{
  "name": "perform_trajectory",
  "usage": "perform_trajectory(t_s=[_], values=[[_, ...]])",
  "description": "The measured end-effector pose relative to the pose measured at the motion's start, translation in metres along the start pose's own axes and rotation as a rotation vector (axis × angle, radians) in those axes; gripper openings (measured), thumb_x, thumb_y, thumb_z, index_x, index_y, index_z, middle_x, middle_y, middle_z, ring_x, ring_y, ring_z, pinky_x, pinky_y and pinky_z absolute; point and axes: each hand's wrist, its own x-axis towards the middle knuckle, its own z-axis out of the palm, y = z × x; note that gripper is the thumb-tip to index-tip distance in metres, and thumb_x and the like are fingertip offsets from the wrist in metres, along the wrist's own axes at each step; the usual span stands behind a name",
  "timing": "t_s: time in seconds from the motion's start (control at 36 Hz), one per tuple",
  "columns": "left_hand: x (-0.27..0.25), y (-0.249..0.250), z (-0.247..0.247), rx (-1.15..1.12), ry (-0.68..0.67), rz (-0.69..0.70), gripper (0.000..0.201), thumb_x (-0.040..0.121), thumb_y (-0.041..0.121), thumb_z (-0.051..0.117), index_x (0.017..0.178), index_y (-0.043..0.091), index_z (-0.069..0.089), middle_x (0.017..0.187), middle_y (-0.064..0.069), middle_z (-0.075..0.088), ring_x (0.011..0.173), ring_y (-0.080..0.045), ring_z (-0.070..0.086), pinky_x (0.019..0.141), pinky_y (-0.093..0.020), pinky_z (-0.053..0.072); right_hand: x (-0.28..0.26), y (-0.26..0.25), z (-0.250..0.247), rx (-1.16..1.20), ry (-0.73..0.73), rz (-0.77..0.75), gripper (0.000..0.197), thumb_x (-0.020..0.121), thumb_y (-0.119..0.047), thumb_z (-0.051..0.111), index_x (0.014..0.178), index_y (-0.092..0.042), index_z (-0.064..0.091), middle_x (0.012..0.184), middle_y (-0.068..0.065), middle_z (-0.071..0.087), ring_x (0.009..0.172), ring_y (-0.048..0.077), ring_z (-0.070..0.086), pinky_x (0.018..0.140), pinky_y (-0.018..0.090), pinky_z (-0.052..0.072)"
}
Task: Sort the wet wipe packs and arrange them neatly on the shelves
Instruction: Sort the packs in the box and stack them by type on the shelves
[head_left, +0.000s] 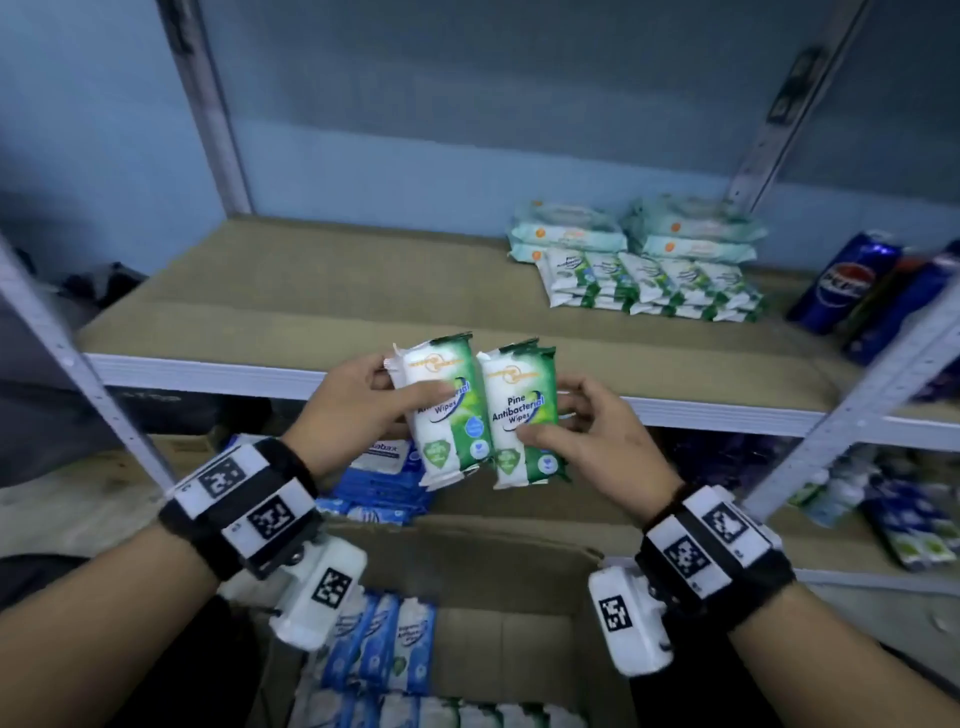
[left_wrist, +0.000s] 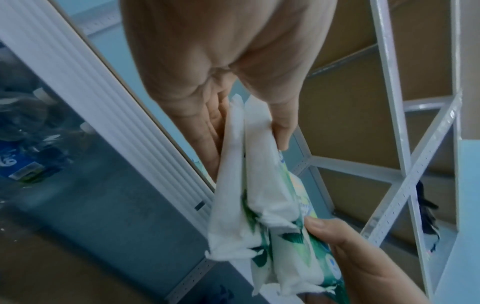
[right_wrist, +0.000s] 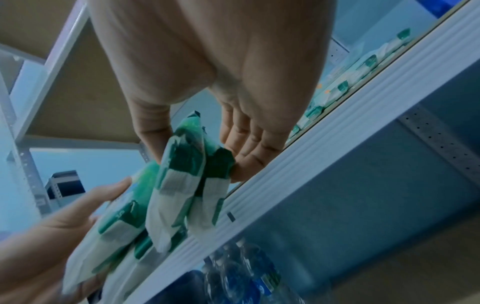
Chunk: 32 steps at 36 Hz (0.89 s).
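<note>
a: wet wipe packs, green ones: from the head view the left hand (head_left: 358, 400) grips one pair (head_left: 441, 410) and the right hand (head_left: 597, 431) grips another (head_left: 524, 415), side by side in front of the shelf (head_left: 311, 291) edge.
b: i'd square them, then set them beside the matching green row (head_left: 654, 286) at the right.
a: left wrist view shows the thumb (left_wrist: 283, 127) and fingers (left_wrist: 207, 139) pinching two packs.
b: right wrist view shows the same clamp; keep edges flush so neither slips.
</note>
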Motion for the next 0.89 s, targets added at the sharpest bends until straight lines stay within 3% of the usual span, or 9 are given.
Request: perform_trajectory(t_s=[0.11, 0.25, 0.36, 0.42, 0.53, 0.64, 0.72, 0.81, 0.89], values=[[0.021, 0.005, -0.006, -0.034, 0.024, -0.030, 0.054, 0.065, 0.026, 0.082, 0.114, 0.009, 0.066, 0.106, -0.010, 0.074, 0.095, -0.030, 0.072, 0.086, -0.051, 0.057, 0.017, 0.001, -0.005, 0.021, 0.095, 0.003, 0.051, 0.074, -0.026, 0.084, 0.114, -0.028, 0.055, 0.097, 0.004, 0.071, 0.089, 0.024, 0.066, 0.078, 0.036, 0.054], [0.049, 0.018, -0.008, -0.058, 0.065, -0.022, 0.055, 0.066, 0.025, 0.081, 0.114, 0.006, 0.063, 0.099, -0.011, 0.075, 0.088, -0.027, 0.074, 0.066, -0.036, 0.061, 0.039, 0.003, -0.008, 0.010, 0.205, 0.009, 0.046, 0.073, -0.030, 0.084, 0.108, -0.028, 0.054, 0.089, 0.001, 0.072, 0.081, 0.020, 0.068, 0.075, 0.037, 0.055], [0.071, 0.024, -0.010, -0.081, 0.115, -0.029, 0.061, 0.068, 0.024, 0.081, 0.118, 0.004, 0.054, 0.093, -0.011, 0.076, 0.082, -0.027, 0.074, 0.064, -0.035, 0.062, 0.059, 0.000, -0.014, -0.025, 0.273, -0.004, 0.038, 0.077, -0.031, 0.081, 0.103, -0.027, 0.054, 0.080, -0.002, 0.069, 0.064, 0.007, 0.063, 0.060, 0.016, 0.047], [0.082, 0.026, -0.011, -0.074, 0.126, -0.049, 0.062, 0.068, 0.026, 0.081, 0.118, 0.001, 0.054, 0.093, -0.012, 0.076, 0.082, -0.028, 0.074, 0.066, -0.038, 0.062, 0.068, 0.001, -0.017, -0.031, 0.312, 0.004, 0.036, 0.077, -0.033, 0.081, 0.101, -0.026, 0.054, 0.078, -0.003, 0.067, 0.060, 0.004, 0.061, 0.060, 0.021, 0.048], [0.102, 0.027, -0.009, -0.015, 0.117, -0.072, 0.043, 0.074, 0.029, 0.080, 0.104, 0.004, 0.062, 0.092, -0.013, 0.076, 0.081, -0.025, 0.075, 0.073, -0.038, 0.062, 0.083, 0.002, -0.026, -0.023, 0.398, 0.068, 0.035, 0.080, -0.039, 0.078, 0.101, -0.024, 0.055, 0.087, -0.002, 0.071, 0.074, 0.008, 0.067, 0.059, 0.024, 0.045], [0.119, 0.025, -0.005, 0.058, 0.106, -0.065, 0.060, 0.073, 0.035, 0.083, 0.115, 0.000, 0.060, 0.091, -0.009, 0.076, 0.084, -0.024, 0.075, 0.080, -0.042, 0.060, 0.092, 0.001, -0.037, -0.096, 0.413, 0.126, 0.035, 0.079, -0.046, 0.076, 0.103, -0.025, 0.060, 0.089, -0.003, 0.072, 0.077, 0.009, 0.066, 0.059, 0.023, 0.044], [0.127, 0.020, -0.002, 0.186, 0.119, -0.036, 0.045, 0.075, 0.033, 0.082, 0.106, 0.005, 0.064, 0.085, -0.003, 0.077, 0.078, -0.018, 0.075, 0.076, -0.039, 0.060, 0.096, 0.003, -0.043, -0.222, 0.404, 0.160, 0.036, 0.078, -0.052, 0.074, 0.100, -0.026, 0.063, 0.086, -0.002, 0.073, 0.078, 0.012, 0.067, 0.065, 0.030, 0.046], [0.133, 0.010, -0.006, 0.352, 0.112, -0.029, 0.034, 0.078, 0.042, 0.079, 0.097, 0.016, 0.072, 0.086, 0.003, 0.077, 0.079, -0.015, 0.074, 0.083, -0.044, 0.059, 0.098, 0.003, -0.046, -0.297, 0.398, 0.184, 0.035, 0.080, -0.053, 0.070, 0.099, -0.024, 0.066, 0.085, -0.005, 0.072, 0.081, 0.012, 0.066, 0.069, 0.031, 0.048], [0.138, 0.008, -0.015, 0.718, 0.189, 0.005, 0.063, 0.075, 0.059, 0.074, 0.124, 0.021, 0.064, 0.115, 0.006, 0.071, 0.104, -0.012, 0.067, 0.094, -0.032, 0.050, 0.098, 0.005, -0.045, -0.382, 0.380, 0.175, 0.039, 0.083, -0.052, 0.068, 0.107, -0.021, 0.068, 0.097, -0.004, 0.072, 0.095, 0.017, 0.066, 0.082, 0.034, 0.051]])
